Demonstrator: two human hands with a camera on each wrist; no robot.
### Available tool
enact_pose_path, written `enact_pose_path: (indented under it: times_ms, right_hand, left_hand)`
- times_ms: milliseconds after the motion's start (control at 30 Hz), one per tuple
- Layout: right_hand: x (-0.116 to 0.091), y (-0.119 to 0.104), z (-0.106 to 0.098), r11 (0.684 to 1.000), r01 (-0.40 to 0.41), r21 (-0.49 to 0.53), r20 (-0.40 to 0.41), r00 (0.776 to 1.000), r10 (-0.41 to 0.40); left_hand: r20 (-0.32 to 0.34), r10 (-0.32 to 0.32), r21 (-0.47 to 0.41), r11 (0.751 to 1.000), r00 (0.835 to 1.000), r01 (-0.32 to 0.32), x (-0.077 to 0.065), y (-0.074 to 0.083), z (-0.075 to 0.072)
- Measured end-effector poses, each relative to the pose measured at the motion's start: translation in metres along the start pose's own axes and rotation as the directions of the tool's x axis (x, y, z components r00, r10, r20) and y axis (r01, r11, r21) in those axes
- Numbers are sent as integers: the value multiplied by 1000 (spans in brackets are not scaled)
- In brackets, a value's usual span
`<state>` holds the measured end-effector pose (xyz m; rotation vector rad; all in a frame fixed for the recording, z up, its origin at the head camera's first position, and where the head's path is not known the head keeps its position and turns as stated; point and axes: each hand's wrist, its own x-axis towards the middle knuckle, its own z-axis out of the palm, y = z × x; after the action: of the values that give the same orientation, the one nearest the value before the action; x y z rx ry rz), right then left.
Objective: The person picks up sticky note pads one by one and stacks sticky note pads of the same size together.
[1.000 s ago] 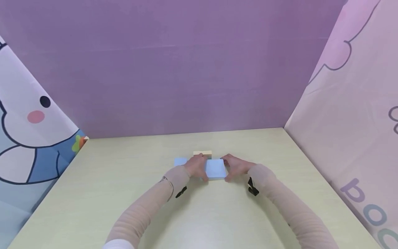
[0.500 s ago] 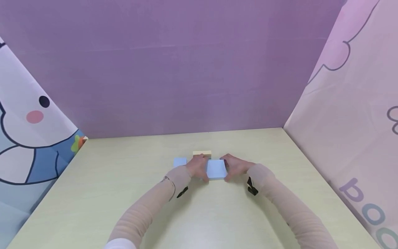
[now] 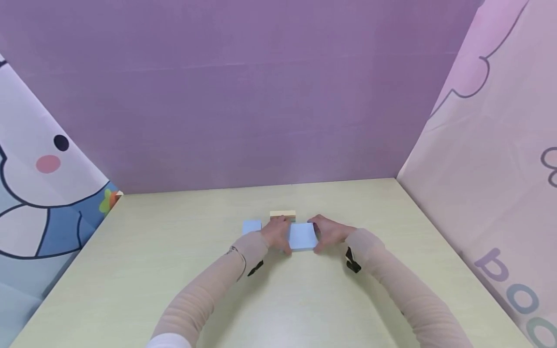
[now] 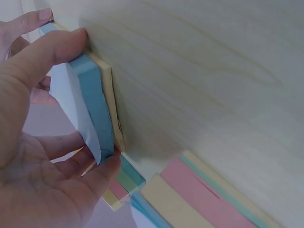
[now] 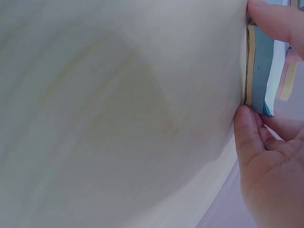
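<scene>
Both hands hold a square blue sticky note pad point(image 3: 302, 237), low over the table, from its two sides. My left hand point(image 3: 276, 233) grips the left side, thumb on the near edge and fingers at the far corner. Opposite it, my right hand point(image 3: 331, 233) pinches the right side between thumb and fingers. In the left wrist view, the pale top sheet of the blue pad point(image 4: 95, 99) overhangs slightly. A thin cream pad point(image 4: 114, 104) lies flush beneath it. The same two layers, blue pad point(image 5: 263, 71) over cream pad point(image 5: 250, 66), show in the right wrist view.
Left of the left hand sits another stack with a blue top point(image 3: 251, 226); its cream, pink and green layers point(image 4: 199, 190) show up close. Just behind the hands stands a cream-topped stack point(image 3: 283, 213). A purple backdrop point(image 3: 278, 96) rises beyond the pale table point(image 3: 278, 299).
The blue pad has shifted very slightly right between the hands since a second ago, with the left hand following. The last half second shows almost no movement.
</scene>
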<state>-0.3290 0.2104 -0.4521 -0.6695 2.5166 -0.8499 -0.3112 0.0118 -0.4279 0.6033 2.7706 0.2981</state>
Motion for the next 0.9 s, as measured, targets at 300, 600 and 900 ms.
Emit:
enact_pose_path:
  times_ms: [300, 600, 900]
  right_hand:
    - [3, 2, 2, 1000, -9, -19, -14, 1000, 9]
    - [5, 3, 2, 1000, 0, -16, -19, 1000, -1]
    - [5, 1, 2, 999, -28, -17, -21, 999, 27]
  left_hand:
    - [21, 1, -4, 1000, 1000, -1, 13, -8, 6]
    - [42, 9, -9, 1000, 999, -8, 5, -8, 0]
    - [78, 15, 9, 1000, 997, -16, -7, -9, -6]
